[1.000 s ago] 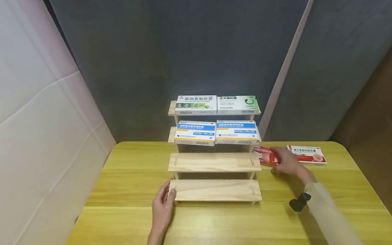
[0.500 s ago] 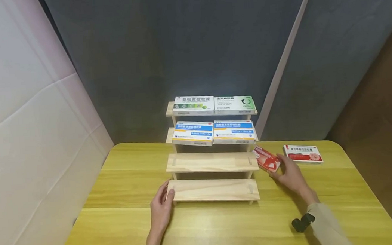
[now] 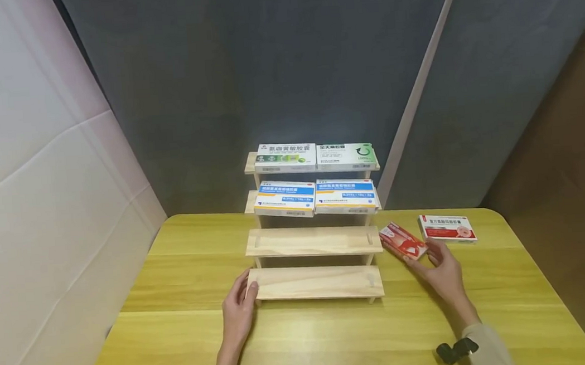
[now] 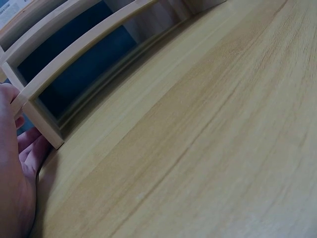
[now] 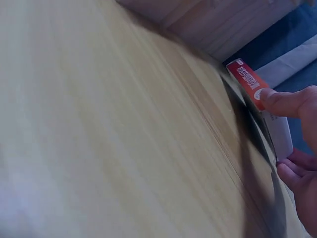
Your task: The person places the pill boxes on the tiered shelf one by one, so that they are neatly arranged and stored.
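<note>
My left hand (image 3: 236,314) grips the left end of the lowest step of a four-tier wooden display stand (image 3: 316,281). Its thumb lies on top of that step, and in the left wrist view its fingers (image 4: 34,151) are by the stand's leg. To the right of the stand, my right hand (image 3: 445,276) pinches the near end of a red medicine box (image 3: 400,240) between thumb and fingers. In the right wrist view the red box (image 5: 249,82) tilts, with a dark shadow beneath it on the table. Its far end is close to the stand's side.
A white-and-red medicine box (image 3: 448,229) lies flat behind my right hand. Two blue-and-white boxes (image 3: 285,198) sit on the second tier from the top, and a green-and-white pair (image 3: 286,158) on the top one. Grey curtain (image 3: 285,65) hangs behind the table (image 3: 182,345).
My right hand has drawn back toward me with the red box, whose near end has swung toward me, away from the white-and-red box. The left hand stays at the stand.
</note>
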The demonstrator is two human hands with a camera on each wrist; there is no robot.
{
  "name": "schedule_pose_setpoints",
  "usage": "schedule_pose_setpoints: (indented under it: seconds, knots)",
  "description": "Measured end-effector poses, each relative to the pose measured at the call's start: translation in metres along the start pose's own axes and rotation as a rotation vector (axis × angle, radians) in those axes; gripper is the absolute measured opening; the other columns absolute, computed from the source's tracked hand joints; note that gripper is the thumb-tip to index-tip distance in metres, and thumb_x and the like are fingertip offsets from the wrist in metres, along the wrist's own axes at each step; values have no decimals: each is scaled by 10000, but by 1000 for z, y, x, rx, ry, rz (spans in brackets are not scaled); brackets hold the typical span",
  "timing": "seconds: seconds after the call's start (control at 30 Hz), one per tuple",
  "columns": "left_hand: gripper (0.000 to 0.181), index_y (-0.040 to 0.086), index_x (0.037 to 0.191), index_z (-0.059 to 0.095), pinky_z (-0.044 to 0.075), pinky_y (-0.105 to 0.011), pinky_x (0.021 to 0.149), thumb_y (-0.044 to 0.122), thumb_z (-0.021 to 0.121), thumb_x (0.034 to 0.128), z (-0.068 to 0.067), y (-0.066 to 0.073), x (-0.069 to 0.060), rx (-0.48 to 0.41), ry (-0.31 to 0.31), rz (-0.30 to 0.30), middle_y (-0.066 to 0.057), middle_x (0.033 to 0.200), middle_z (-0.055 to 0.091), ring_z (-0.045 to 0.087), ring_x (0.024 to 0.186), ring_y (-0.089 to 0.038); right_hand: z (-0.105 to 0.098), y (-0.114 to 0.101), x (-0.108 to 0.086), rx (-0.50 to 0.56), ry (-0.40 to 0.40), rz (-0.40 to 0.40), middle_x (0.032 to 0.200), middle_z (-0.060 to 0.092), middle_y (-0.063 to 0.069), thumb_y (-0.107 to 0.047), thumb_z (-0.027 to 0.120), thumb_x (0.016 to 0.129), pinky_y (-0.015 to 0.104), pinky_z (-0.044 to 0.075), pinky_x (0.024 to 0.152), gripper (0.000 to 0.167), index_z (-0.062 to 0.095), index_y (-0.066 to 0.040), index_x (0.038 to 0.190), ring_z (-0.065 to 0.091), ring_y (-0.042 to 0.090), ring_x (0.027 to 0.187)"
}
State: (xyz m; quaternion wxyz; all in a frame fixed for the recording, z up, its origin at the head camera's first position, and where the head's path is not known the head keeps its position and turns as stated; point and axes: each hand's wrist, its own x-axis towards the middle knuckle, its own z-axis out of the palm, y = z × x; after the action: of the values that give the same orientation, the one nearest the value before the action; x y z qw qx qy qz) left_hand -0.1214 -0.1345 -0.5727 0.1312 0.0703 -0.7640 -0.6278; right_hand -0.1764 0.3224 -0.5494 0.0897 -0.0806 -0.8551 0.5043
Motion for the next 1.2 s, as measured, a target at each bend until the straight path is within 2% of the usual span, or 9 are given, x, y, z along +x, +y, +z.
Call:
schedule_pose_setpoints:
  seconds: [0.1,0.27,0.33,0.53,0.63,0.8,0.93,1.0,1.2]
  knots:
    - [402,65,1407,586,401,-19,1032,194,615,1027,0,0,0,-6,-1,-2,-176,1317,659,568,1114,85,-1,-1,-6,68,65,30,1439,549,220,-191,863,826,107,470,1053,758,477,-6,1452,556,218,1250]
    - [412,46,1416,574,391,-12,1031,171,616,1025,0,-2,0,-6,3,5,-194,1328,649,556,1111,103,-4,0,-15,146,104,74,1440,563,198,-145,853,831,108,472,1051,728,496,-11,1451,542,-6,1128]
    - [418,37,1422,566,386,-8,1029,162,612,1026,0,-2,1,0,6,8,-205,1336,643,549,1113,109,-6,0,-18,151,99,93,1454,554,191,-167,852,836,111,474,1048,727,497,-16,1452,548,-4,1140]
    - [411,48,1412,578,403,-24,1029,180,617,1025,0,-1,0,-2,3,1,-195,1328,653,560,1114,97,-11,-2,-26,162,96,170,1500,530,144,-254,858,832,67,475,996,749,509,-67,1469,568,147,1283]
    - [406,49,1404,585,412,-32,1030,188,620,1024,0,-1,0,-9,4,-2,-195,1315,659,566,1112,91,-13,-3,-30,178,110,188,1490,539,128,-256,862,826,47,482,959,742,524,-84,1463,581,85,1254]
    - [407,44,1403,585,402,-26,1035,195,616,1026,0,-2,0,4,4,-6,-198,1311,658,562,1105,95,-16,-10,-37,269,142,196,1435,578,93,-189,869,815,55,502,936,719,544,-87,1449,578,-50,1137]
    - [411,44,1406,582,396,-24,1039,199,615,1027,0,-2,1,12,2,-14,-197,1326,651,555,1109,101,-20,-22,-41,365,189,207,1364,622,7,-125,869,805,75,516,936,685,574,-91,1422,591,-71,1108]
    - [413,39,1410,577,405,-28,1034,191,612,1027,0,-2,1,7,2,-16,-205,1334,645,554,1109,108,-22,-26,-43,391,200,204,1372,627,6,-89,862,806,93,521,940,671,581,-86,1414,598,-73,1104]
    - [412,34,1410,576,426,-32,1018,181,613,1026,-1,-2,1,-1,3,-23,-211,1327,646,561,1096,114,-29,-36,-50,406,202,154,1396,613,34,-37,833,824,116,519,954,654,562,-50,1419,605,-77,1109]
